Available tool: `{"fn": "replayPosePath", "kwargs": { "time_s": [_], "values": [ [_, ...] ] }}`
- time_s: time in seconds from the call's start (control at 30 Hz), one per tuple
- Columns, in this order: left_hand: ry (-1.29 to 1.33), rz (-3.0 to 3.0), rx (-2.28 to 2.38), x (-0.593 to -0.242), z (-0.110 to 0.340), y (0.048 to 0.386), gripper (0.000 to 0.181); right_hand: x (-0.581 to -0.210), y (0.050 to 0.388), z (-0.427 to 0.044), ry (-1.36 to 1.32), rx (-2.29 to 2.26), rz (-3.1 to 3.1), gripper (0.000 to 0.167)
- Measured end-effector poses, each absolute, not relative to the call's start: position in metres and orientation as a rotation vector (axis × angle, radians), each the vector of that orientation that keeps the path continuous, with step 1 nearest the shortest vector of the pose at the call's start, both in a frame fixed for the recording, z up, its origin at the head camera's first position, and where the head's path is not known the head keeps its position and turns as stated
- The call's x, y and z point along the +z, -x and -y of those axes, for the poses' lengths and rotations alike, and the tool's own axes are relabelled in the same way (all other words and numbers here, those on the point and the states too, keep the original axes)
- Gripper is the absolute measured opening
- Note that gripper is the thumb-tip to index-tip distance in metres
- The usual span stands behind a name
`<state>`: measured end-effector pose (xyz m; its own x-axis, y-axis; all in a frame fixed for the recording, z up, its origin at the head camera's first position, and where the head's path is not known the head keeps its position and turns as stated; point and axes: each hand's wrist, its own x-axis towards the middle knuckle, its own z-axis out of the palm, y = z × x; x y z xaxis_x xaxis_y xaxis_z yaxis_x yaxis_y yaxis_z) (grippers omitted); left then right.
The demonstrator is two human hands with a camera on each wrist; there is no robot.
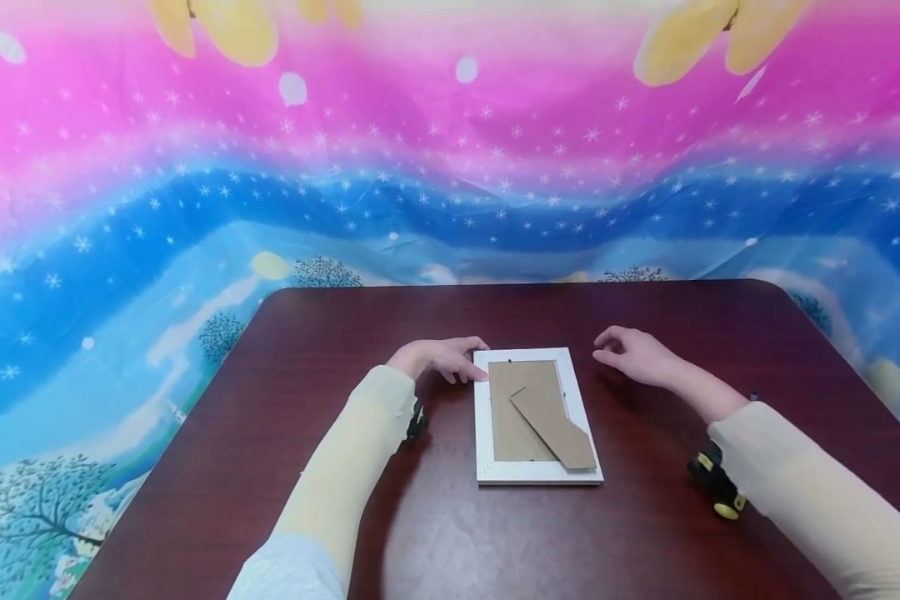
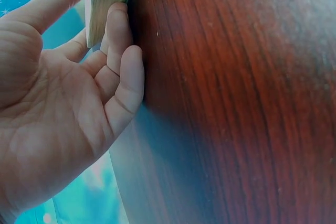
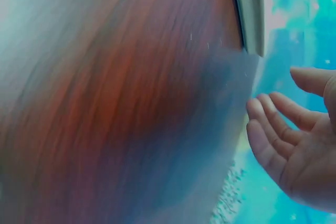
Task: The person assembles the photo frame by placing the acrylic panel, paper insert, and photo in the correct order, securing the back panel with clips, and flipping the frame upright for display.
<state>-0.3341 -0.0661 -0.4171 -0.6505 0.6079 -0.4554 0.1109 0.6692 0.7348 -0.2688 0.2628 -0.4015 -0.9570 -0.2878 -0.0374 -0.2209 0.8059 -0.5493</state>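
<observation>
A white picture frame (image 1: 483, 417) lies back side up on the table, its brown backing (image 1: 506, 425) and slanted stand flap (image 1: 558, 433) showing. My left hand (image 1: 450, 358) grips the frame's upper left edge; in the left wrist view the hand (image 2: 58, 93) has its thumb and fingers on either side of the frame's edge (image 2: 107, 9). Off the frame's right side, my right hand (image 1: 633, 354) hovers with its fingers loosely bent and holds nothing. The right wrist view shows that hand (image 3: 294, 140) apart from the frame's edge (image 3: 251, 14).
The dark red wooden table (image 1: 307, 333) extends around the frame. Behind it hangs a pink and blue cloth (image 1: 450, 167) with snowflakes and trees. Dark devices are strapped at both wrists, the right one (image 1: 716, 483) with yellow parts.
</observation>
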Motion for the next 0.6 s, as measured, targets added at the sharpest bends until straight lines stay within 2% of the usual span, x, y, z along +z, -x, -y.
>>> {"fn": "replayPosePath", "kwargs": {
  "time_s": [0.33,0.6],
  "values": [
    [-0.542,-2.163,0.892,-0.417,0.068,0.335,0.054,-0.374,0.237,-0.318,0.320,-0.550,-3.046,0.044],
    [-0.555,-2.162,0.888,-0.419,0.066,0.333,0.054,-0.373,0.205,-0.357,0.224,-0.417,-3.042,0.051]
  ]
}}
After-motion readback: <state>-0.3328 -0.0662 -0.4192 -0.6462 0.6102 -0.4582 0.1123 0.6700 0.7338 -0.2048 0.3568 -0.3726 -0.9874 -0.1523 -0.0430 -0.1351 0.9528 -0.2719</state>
